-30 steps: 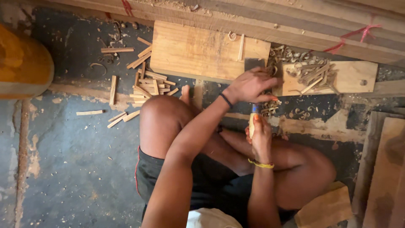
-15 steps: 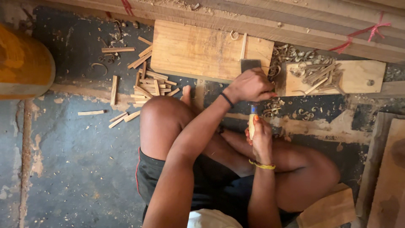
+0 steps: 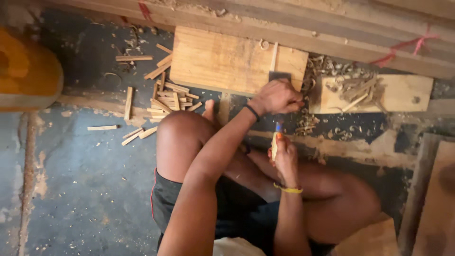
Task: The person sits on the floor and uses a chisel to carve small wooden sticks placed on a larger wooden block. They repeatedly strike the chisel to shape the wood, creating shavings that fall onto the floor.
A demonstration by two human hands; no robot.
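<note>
Both hands (image 3: pixel 277 97) (image 3: pixel 284 154) hide whatever their fingers grip.

No pkgs, labels, signs, screens visible

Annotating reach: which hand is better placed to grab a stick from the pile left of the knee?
Left, probably: left hand rests at the board, nearer the stick pile; right hand grips a blue-tipped tool.

Dusty workshop floor, seen from above

The dark concrete floor (image 3: pixel 71 189) lay strewn with sawdust; long timber beams (image 3: pixel 332 23) ran along the top, and a yellow-orange drum (image 3: pixel 26 71) stood at left.
</note>
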